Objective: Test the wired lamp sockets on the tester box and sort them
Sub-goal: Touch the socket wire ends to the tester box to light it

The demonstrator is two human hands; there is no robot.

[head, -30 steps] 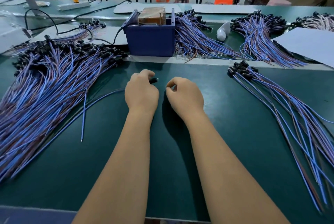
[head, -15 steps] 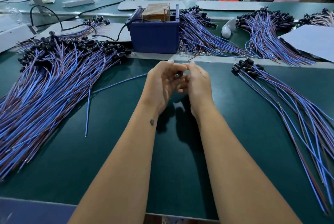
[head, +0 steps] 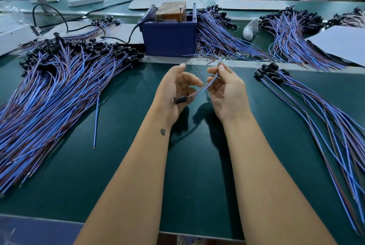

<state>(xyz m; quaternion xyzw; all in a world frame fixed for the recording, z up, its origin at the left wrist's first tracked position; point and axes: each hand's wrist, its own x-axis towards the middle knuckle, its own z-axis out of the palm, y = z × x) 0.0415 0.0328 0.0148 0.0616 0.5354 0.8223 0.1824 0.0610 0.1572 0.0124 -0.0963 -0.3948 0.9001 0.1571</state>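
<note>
The person is readying one wired socket (head: 180, 99) for testing: the left hand (head: 174, 94) grips its black body, apparently with curled lower fingers, while the right hand (head: 227, 92) pinches its blue-and-brown leads (head: 212, 80) above the green bench (head: 187, 165). Next, the bare lead ends must likely meet the contacts on the blue tester box (head: 169, 37) just ahead. Half a second ago both hands were bunched together around the socket; now they have parted and the leads are drawn out.
</note>
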